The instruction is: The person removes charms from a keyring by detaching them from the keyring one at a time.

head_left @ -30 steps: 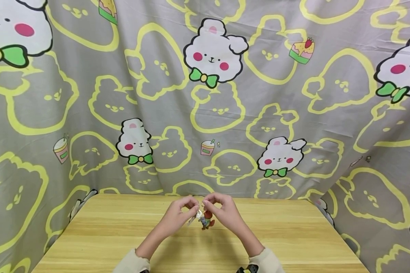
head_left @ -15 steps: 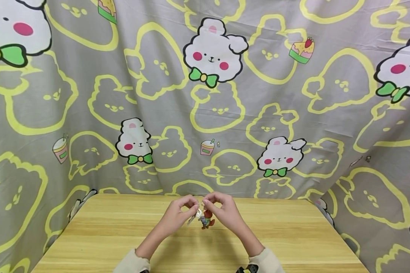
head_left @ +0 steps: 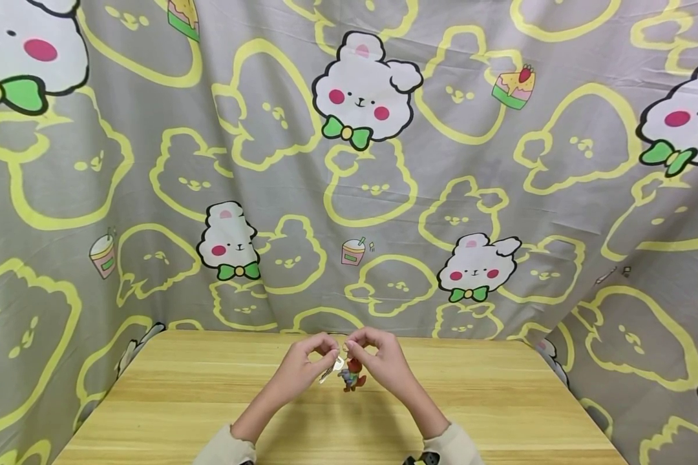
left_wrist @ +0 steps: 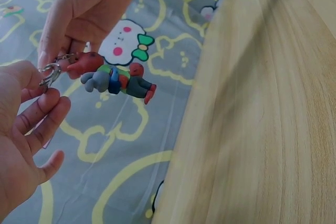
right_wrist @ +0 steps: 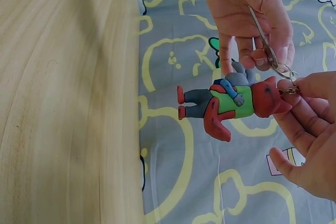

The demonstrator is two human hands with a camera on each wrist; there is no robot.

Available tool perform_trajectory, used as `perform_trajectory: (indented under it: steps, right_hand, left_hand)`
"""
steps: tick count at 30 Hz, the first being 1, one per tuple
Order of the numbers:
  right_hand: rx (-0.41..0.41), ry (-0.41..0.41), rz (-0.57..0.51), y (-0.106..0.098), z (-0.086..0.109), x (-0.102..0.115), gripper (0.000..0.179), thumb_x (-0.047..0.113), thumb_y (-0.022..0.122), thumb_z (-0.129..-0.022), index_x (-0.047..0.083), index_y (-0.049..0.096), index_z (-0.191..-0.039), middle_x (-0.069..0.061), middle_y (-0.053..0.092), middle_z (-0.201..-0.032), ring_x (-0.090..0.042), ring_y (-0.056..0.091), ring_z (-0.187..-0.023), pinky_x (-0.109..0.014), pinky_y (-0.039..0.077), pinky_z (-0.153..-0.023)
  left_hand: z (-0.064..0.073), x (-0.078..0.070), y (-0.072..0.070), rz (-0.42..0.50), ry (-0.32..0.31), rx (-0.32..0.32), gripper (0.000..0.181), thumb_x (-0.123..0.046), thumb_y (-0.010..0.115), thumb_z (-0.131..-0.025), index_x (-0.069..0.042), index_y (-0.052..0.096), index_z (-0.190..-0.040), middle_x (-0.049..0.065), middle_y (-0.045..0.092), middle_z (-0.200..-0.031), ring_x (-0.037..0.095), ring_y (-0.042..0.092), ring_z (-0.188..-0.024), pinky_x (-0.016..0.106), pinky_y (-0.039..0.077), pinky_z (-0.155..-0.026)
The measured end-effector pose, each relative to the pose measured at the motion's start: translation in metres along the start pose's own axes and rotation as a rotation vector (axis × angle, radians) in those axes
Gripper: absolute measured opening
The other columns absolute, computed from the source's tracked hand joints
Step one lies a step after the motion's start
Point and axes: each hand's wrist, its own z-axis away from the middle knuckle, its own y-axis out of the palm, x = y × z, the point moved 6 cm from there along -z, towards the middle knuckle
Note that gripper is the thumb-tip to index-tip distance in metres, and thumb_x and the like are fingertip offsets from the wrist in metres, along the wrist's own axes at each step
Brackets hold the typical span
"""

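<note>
Both hands meet over the table around a keychain, whose fox-and-rabbit figure (right_wrist: 231, 100) hangs from a short chain (right_wrist: 289, 91) by the red fox head. My left hand (head_left: 305, 365) pinches the metal key ring (left_wrist: 51, 74) between thumb and fingertips. Beneath those fingertips a silver key (head_left: 329, 372) dangles, its thin shank (right_wrist: 261, 32) edge-on in the right wrist view. My right hand (head_left: 384, 355) pinches the keychain at its ring, just above the chain. The figure (head_left: 351, 376) is between the hands, and fingers partly hide where the rings join.
A light wood-grain table (head_left: 477, 394) lies below the hands. A grey curtain (head_left: 302, 194) with yellow outlines and white cartoon bears rises behind its far edge and along both sides.
The key below my left fingers has turned slightly and shows more of its bright flat side. Both hands and the figure stay nearly in place.
</note>
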Motion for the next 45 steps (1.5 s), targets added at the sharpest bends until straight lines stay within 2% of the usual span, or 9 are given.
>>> perform_trajectory:
  steps: [10, 17, 27, 30, 33, 36, 39, 43, 45]
  right_hand:
    - [-0.029, 0.012, 0.002, 0.000, 0.001, -0.002, 0.010, 0.020, 0.070, -0.098, 0.012, 0.075, -0.093, -0.004, 0.072, -0.076, -0.014, 0.068, -0.072, -0.033, 0.053, -0.084]
    - [-0.058, 0.022, -0.021, 0.000, 0.001, -0.002, 0.011, 0.020, 0.070, -0.097, 0.010, 0.075, -0.093, -0.006, 0.073, -0.076, -0.019, 0.069, -0.073, -0.031, 0.053, -0.083]
    - [-0.092, 0.039, -0.047, 0.004, 0.001, -0.002, 0.012, 0.017, 0.071, -0.097, 0.007, 0.073, -0.092, -0.009, 0.071, -0.073, -0.013, 0.068, -0.065, -0.028, 0.055, -0.075]
    - [-0.096, 0.040, -0.059, 0.004, 0.002, -0.002, 0.012, 0.017, 0.070, -0.097, 0.007, 0.072, -0.091, -0.009, 0.071, -0.073, -0.014, 0.069, -0.062, -0.027, 0.057, -0.071]
    - [-0.107, 0.033, -0.028, 0.005, 0.003, -0.002, 0.011, 0.017, 0.070, -0.097, 0.009, 0.072, -0.091, -0.006, 0.070, -0.074, -0.014, 0.069, -0.061, -0.024, 0.056, -0.066]
    - [-0.133, -0.004, 0.054, 0.006, 0.003, 0.000, 0.007, 0.014, 0.071, -0.096, 0.012, 0.073, -0.090, 0.000, 0.069, -0.074, -0.011, 0.066, -0.065, -0.020, 0.050, -0.055]
    - [-0.167, -0.045, 0.139, 0.006, 0.004, 0.005, 0.007, 0.010, 0.072, -0.094, 0.014, 0.073, -0.088, 0.006, 0.067, -0.074, -0.006, 0.059, -0.068, -0.016, 0.039, -0.043]
    - [-0.176, -0.024, 0.168, 0.006, 0.004, 0.007, 0.008, 0.011, 0.073, -0.093, 0.014, 0.073, -0.087, 0.008, 0.066, -0.073, -0.002, 0.050, -0.065, -0.015, 0.032, -0.039]
    - [-0.170, 0.004, 0.152, 0.006, 0.004, 0.006, 0.008, 0.011, 0.073, -0.094, 0.013, 0.073, -0.087, 0.007, 0.067, -0.073, -0.002, 0.051, -0.063, -0.015, 0.032, -0.039]
  left_hand:
    - [0.000, 0.002, 0.000, -0.004, -0.020, -0.011, 0.007, -0.021, 0.064, -0.102, -0.020, 0.068, -0.095, -0.007, 0.064, -0.083, 0.006, 0.060, -0.080, 0.027, 0.050, -0.081]
    - [-0.001, 0.002, -0.001, -0.011, -0.027, -0.033, 0.008, -0.021, 0.064, -0.101, -0.017, 0.069, -0.095, -0.007, 0.065, -0.084, 0.007, 0.061, -0.081, 0.028, 0.049, -0.082]
    - [0.000, 0.003, -0.001, -0.010, -0.061, -0.054, 0.008, -0.021, 0.065, -0.101, -0.024, 0.067, -0.094, -0.008, 0.065, -0.086, 0.007, 0.061, -0.083, 0.029, 0.050, -0.084]
    - [0.000, 0.003, -0.002, -0.010, -0.066, -0.059, 0.007, -0.020, 0.065, -0.101, -0.023, 0.068, -0.095, -0.008, 0.065, -0.085, 0.007, 0.061, -0.083, 0.029, 0.050, -0.084]
    - [0.000, 0.003, -0.002, -0.012, -0.069, -0.059, 0.007, -0.018, 0.065, -0.100, -0.018, 0.069, -0.094, -0.008, 0.065, -0.084, 0.007, 0.061, -0.082, 0.029, 0.050, -0.083]
    - [0.000, 0.004, -0.001, -0.020, -0.069, -0.058, 0.008, -0.017, 0.065, -0.100, -0.017, 0.068, -0.092, -0.008, 0.065, -0.082, 0.006, 0.060, -0.079, 0.027, 0.050, -0.082]
    - [0.000, 0.005, -0.002, -0.025, -0.070, -0.058, 0.010, -0.015, 0.065, -0.099, -0.018, 0.068, -0.090, -0.007, 0.064, -0.079, 0.006, 0.059, -0.076, 0.026, 0.050, -0.079]
    - [0.000, 0.006, -0.002, -0.022, -0.069, -0.065, 0.010, -0.014, 0.066, -0.098, -0.016, 0.068, -0.089, -0.006, 0.062, -0.076, 0.007, 0.057, -0.071, 0.026, 0.049, -0.074]
    - [0.000, 0.006, -0.002, -0.020, -0.069, -0.076, 0.008, -0.013, 0.066, -0.098, -0.015, 0.068, -0.090, -0.006, 0.062, -0.076, 0.007, 0.057, -0.070, 0.026, 0.049, -0.074]
